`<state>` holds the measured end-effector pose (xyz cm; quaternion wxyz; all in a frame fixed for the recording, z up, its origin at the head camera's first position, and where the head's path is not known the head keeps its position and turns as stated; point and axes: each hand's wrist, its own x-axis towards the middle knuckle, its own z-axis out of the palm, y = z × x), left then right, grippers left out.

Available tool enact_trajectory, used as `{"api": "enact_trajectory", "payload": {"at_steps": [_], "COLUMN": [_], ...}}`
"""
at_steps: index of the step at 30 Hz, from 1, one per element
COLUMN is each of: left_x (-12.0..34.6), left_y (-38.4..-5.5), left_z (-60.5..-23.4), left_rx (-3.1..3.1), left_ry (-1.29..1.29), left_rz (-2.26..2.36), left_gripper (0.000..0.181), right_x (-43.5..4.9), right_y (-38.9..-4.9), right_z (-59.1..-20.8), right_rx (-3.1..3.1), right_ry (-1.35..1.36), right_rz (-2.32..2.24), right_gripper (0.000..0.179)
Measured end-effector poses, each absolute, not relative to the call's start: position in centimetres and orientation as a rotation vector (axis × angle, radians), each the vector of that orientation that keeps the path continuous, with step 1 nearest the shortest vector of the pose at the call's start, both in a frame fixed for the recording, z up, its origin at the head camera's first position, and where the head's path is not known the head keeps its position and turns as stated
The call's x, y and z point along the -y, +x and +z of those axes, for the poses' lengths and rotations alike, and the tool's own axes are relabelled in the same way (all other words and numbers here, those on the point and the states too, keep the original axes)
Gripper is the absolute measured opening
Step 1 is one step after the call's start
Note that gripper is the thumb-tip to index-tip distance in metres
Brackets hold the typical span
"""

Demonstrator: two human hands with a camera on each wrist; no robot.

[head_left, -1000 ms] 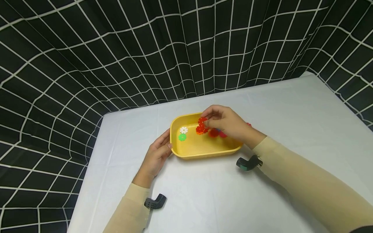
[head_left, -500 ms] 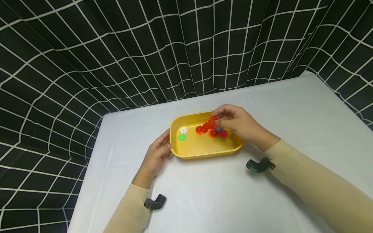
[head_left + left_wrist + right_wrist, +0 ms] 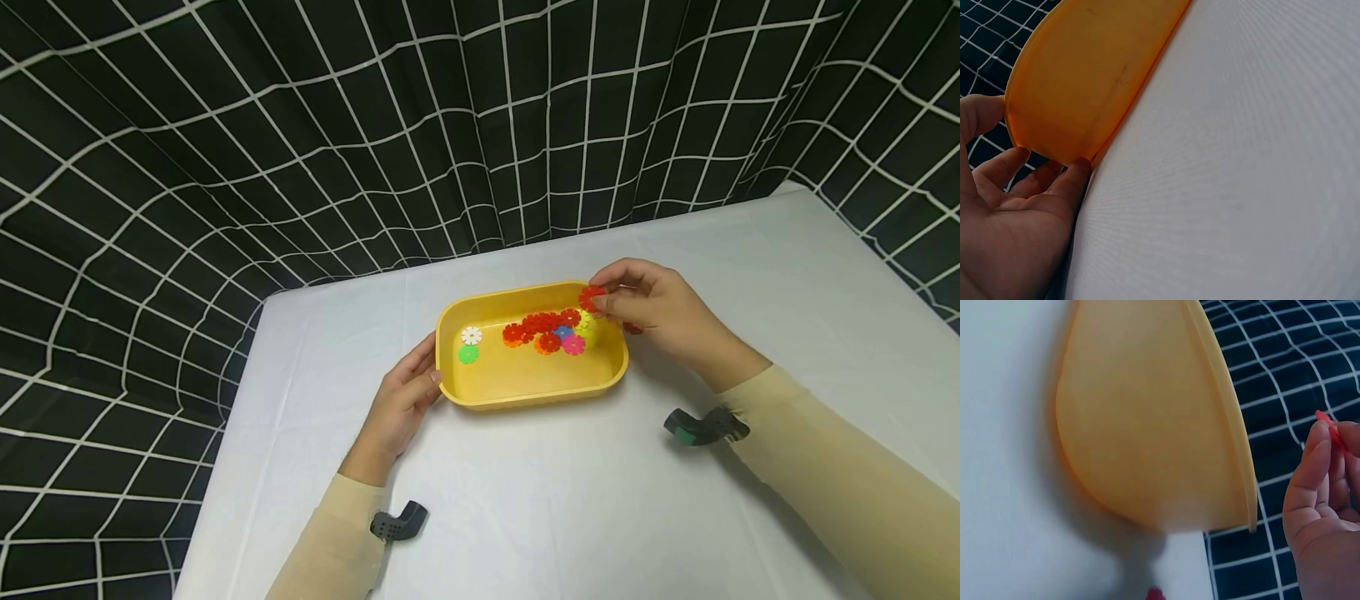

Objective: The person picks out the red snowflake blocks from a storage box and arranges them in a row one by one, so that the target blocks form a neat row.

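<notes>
A yellow plastic tray (image 3: 532, 379) sits on the white cloth, with several small notched plastic discs inside. My left hand (image 3: 405, 400) grips its left end, thumb at the rim and fingertips against the outer wall (image 3: 1054, 119). Between thumb and fingers, my right hand (image 3: 656, 308) pinches a red notched disc (image 3: 591, 298) over the tray's back right corner. In the right wrist view that disc (image 3: 1330, 430) shows nearly edge-on. A cluster of red discs (image 3: 532, 323) lies mid-tray, beside a blue disc (image 3: 562, 332), a pink disc (image 3: 574, 344) and yellow discs (image 3: 587, 336).
A white disc (image 3: 471, 336) and a green disc (image 3: 468, 354) lie at the tray's left end. Outside its right end, another red disc (image 3: 633, 327) shows beneath my right hand. Dark gridded curtain (image 3: 517, 133) hangs behind the white-covered table (image 3: 525, 500).
My right hand has moved rightward from mid-tray to the back right corner with a red disc pinched in it, uncovering more discs. The left hand and tray have stayed put.
</notes>
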<state>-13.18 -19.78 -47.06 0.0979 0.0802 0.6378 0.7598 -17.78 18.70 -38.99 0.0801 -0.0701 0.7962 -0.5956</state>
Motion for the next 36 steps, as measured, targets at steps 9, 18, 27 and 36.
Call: {"api": "enact_trajectory", "payload": {"at_steps": [9,18,27,36], "left_x": [19.8,19.9,19.7,19.8], "left_y": [-13.2,-13.2,-13.2,-13.2], "left_z": [-47.1,-47.2,-47.1,-47.1], "left_rx": [-1.884,-1.873,-1.868,-1.865], "left_ry": [0.258,0.259,0.266,0.253], "left_rz": [2.255,2.263,2.264,2.266], "left_gripper": [0.062,0.063,0.063,0.063], "right_x": [-21.2,-23.8,-25.9,-27.0], "right_y": [-17.7,-18.3,-18.5,-19.0], "right_z": [-40.1,-42.5,-44.9,-46.3], "right_rx": [-2.385,-2.421,-2.534,-2.633], "right_ry": [-0.132,-0.034,0.039,0.115], "right_rz": [-1.870,-1.888,-1.794,-1.625], "right_gripper": [0.032,0.039,0.040,0.043]}}
